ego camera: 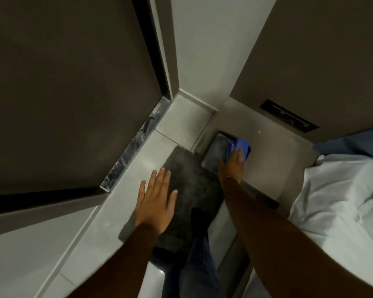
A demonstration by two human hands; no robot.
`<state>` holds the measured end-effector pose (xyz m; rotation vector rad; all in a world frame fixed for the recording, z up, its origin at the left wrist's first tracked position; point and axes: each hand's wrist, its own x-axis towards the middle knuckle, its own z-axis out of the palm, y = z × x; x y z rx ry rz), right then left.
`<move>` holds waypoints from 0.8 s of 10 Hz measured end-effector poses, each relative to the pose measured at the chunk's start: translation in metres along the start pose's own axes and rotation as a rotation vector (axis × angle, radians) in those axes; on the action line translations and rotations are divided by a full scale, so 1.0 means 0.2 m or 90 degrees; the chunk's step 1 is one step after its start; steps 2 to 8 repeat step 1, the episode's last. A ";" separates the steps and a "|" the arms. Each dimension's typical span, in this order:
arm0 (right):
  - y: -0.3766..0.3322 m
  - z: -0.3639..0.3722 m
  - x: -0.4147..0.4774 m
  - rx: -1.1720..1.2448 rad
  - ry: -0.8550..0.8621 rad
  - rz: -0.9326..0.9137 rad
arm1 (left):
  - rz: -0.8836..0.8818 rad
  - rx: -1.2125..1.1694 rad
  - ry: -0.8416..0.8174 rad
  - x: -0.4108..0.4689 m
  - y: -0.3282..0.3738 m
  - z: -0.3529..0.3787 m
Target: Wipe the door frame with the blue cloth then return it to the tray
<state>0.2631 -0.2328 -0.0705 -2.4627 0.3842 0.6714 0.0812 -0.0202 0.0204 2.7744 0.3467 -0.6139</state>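
Right hand [233, 163] seemingly grips one blue cloth [241, 145] over one tray [213, 151]; left hand [155, 201] spread, empty.

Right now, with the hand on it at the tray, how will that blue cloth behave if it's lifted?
The blue cloth looks crumpled and folded under the right hand, so it will probably droop and hang limp. It seems thin and likely light. Part of it lies over the edge of the dark tray, so it may drag rather than slide cleanly.
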 end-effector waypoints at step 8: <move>0.02 0.09 -0.03 -0.030 -0.018 -0.086 | -0.048 -0.019 -0.005 -0.02 -0.05 0.01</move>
